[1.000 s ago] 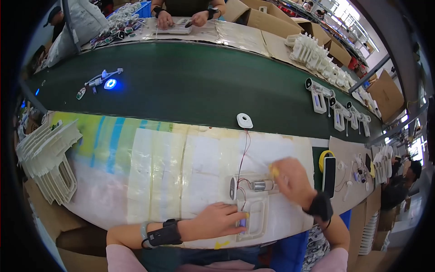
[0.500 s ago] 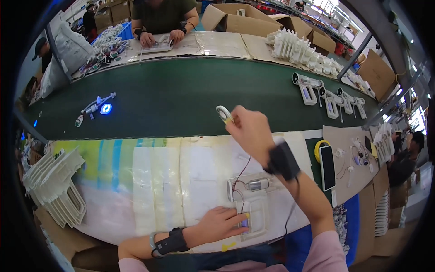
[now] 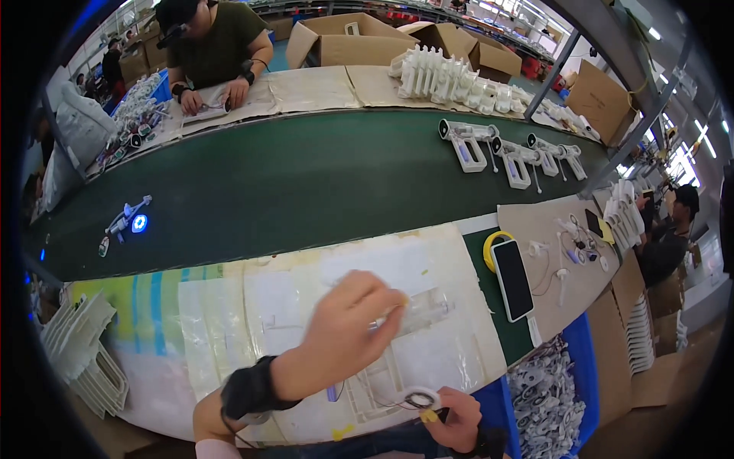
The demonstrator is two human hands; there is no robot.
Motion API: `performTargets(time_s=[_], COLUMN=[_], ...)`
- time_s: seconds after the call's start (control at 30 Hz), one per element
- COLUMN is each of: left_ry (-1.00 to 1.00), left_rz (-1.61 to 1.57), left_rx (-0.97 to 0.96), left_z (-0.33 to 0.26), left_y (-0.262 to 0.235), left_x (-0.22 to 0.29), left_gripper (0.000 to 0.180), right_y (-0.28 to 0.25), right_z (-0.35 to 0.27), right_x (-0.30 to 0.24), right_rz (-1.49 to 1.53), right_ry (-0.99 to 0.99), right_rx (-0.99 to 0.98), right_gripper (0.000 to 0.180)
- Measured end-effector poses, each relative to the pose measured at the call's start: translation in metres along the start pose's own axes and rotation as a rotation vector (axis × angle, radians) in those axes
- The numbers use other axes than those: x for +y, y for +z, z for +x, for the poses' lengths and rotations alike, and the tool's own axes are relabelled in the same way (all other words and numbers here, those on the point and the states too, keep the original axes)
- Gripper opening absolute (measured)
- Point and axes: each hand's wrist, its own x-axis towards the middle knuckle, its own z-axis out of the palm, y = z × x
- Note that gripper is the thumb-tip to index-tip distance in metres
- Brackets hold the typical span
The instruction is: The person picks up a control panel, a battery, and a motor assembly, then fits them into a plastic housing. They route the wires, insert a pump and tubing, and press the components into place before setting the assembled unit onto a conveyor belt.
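My left hand [image 3: 348, 325] pinches fingertips together over a clear fixture [image 3: 432, 308]. My right hand [image 3: 453, 419] pinches a white ring [image 3: 419, 399]. Held so lightly at the desk [image 3: 459, 260] edge, I think it could drop.

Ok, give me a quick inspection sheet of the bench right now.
Surface: paper-covered bench, green conveyor behind.
Job's things: white tray; round white part; clear plastic piece.
Clutter: phone, yellow tape roll, blue bin of white parts.
Grippers: left hand fingertips at clear plastic piece, grip unclear; right hand holds round white part.
Cables: white leads on side table.
Surroundings: person seated across conveyor, cardboard boxes.
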Motion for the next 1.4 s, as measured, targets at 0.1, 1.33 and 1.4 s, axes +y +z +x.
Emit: performTargets(time_s=[0.1,1.33,1.4], left_ry=[-0.021,-1.155,-1.157], left_rz=[0.056,-0.747,-0.886], left_rx=[-0.247,0.226,0.244], left_z=[-0.001,-0.158,-0.158], left_y=[0.053,-0.009,0.008], left_x=[-0.023,0.068,0.073], left_gripper=[0.019,0.021,0.018], right_y=[0.002,0.053,0.06], right_z=[0.008,0.053,0.056], right_x=[0.009,-0.008,-0.01], right_rz=[-0.106,0.064,0.105], right_ry=[0.131,0.451,0.563], right_rx=[-0.159,-0.554,-0.554], right_gripper=[0.02,0.022,0.024])
